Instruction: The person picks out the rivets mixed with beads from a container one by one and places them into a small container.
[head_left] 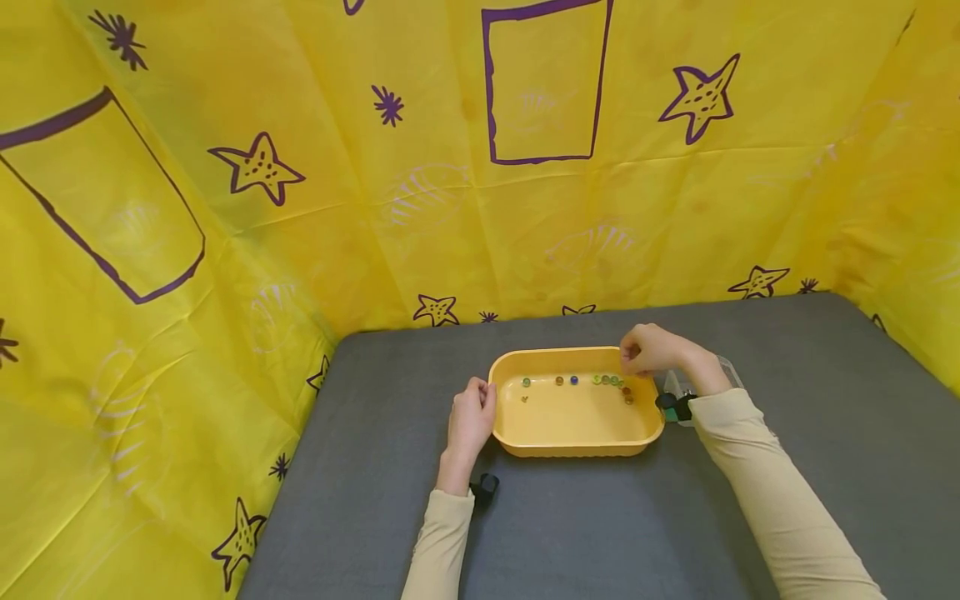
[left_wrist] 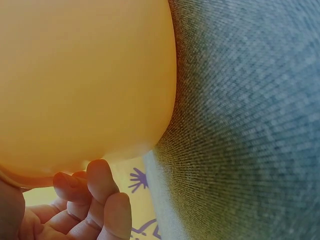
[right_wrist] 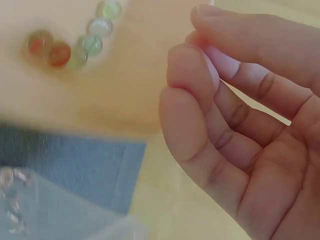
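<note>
A yellow plastic tray [head_left: 577, 452] stands on the grey surface. At its left end the left hand [head_left: 472, 414] grips the rim; the left wrist view shows curled fingers [left_wrist: 100, 180] against its outer wall. Over the far right corner hovers the right hand [head_left: 654, 348], fingertips together; nothing shows between them in the right wrist view. Just beyond the fingers, several glass marbles [right_wrist: 90, 45] lie in a bent line. Apart from these, a blue marble [head_left: 574, 380], an amber marble [head_left: 559, 381] and a green marble [head_left: 527, 382] sit along the far side. A tiny gold-coloured piece [head_left: 524, 400] lies near the left end.
Right of the tray, partly behind the right wrist, is a clear plastic box [head_left: 729, 372] with small shiny pieces [right_wrist: 15, 200] inside. Yellow patterned cloth [head_left: 450, 242] hangs behind and to the left. The grey surface [head_left: 592, 533] stretches toward the person.
</note>
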